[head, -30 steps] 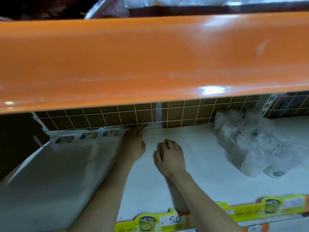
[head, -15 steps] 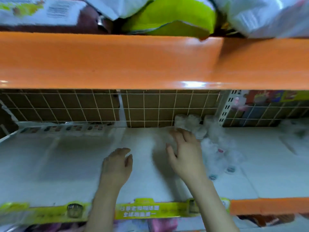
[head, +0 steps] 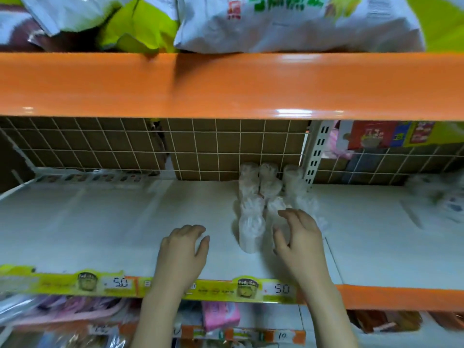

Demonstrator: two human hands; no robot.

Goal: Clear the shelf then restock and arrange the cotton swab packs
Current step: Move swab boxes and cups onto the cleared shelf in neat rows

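Observation:
Several clear round packs of cotton swabs [head: 251, 219] stand in rows on the white shelf [head: 100, 227], running from the wire grid at the back toward the front. My right hand [head: 298, 237] hovers with spread, loosely bent fingers at the front of the right row, touching or nearly touching a pack that it partly hides. My left hand [head: 184, 249] rests above the bare shelf to the left of the packs, its fingers loosely curled and holding nothing.
An orange shelf edge [head: 226, 84] overhangs above, loaded with white and green bags [head: 288, 21]. A wire grid back panel [head: 200, 146] closes the rear. A white upright [head: 316, 156] stands right of the packs. More plastic packs [head: 447, 197] lie far right. Yellow price strip [head: 120, 285] along the front.
The view has pulled back and shifted right. Both hands moved from the left stack toward the swab packs, which now stand in tidy rows; my right hand has drawn back to the front of them.

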